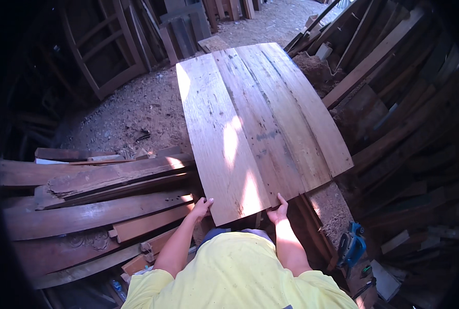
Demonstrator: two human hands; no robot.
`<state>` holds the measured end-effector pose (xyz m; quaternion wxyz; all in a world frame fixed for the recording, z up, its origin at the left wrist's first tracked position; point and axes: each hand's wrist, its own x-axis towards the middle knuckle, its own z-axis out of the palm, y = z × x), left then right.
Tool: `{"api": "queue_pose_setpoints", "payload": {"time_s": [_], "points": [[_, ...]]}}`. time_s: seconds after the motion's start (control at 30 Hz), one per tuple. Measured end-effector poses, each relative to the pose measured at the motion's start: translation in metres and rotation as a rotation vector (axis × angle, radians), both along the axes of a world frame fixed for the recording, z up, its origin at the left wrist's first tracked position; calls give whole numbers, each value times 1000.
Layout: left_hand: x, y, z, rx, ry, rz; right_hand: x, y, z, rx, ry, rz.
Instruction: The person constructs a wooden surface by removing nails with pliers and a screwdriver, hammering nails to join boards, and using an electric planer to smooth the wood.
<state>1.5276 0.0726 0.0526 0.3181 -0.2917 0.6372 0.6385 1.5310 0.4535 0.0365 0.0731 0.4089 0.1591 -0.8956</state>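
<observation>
A wide wooden panel (pixel 260 134), made of several planks side by side, stretches away in front of me. Dark cracks and stains run along its joints, and patches of sunlight fall on its left planks. At its near left corner my left hand (pixel 202 208) is closed on the edge, thumb near the top face. My right hand (pixel 278 209) grips the middle of the near edge from beneath, with the thumb up against the edge. The fingers under the panel are hidden.
Long boards (pixel 100 211) are stacked to my left. A blue power tool (pixel 351 244) rests at lower right by a shavings-covered beam (pixel 332 208). More timber (pixel 394 51) leans along the right, and a wooden frame (pixel 103 46) stands at far left beyond the littered ground (pixel 131 113).
</observation>
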Motion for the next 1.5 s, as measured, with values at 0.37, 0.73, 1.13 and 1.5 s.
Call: {"api": "queue_pose_setpoints", "payload": {"time_s": [0.37,0.73,1.13,1.5], "points": [[-24,8,8,-54,-70,-47,-17,15,9,-20,73,-25],[-30,13,14,-33,-70,-39,-26,25,-91,-133,1,12],[-58,15,12,-54,-53,-132,-41,51,-166,-102,-163,117],[-59,35,43,54,-100,-16,-51,21,-152,-196,125,222]]}}
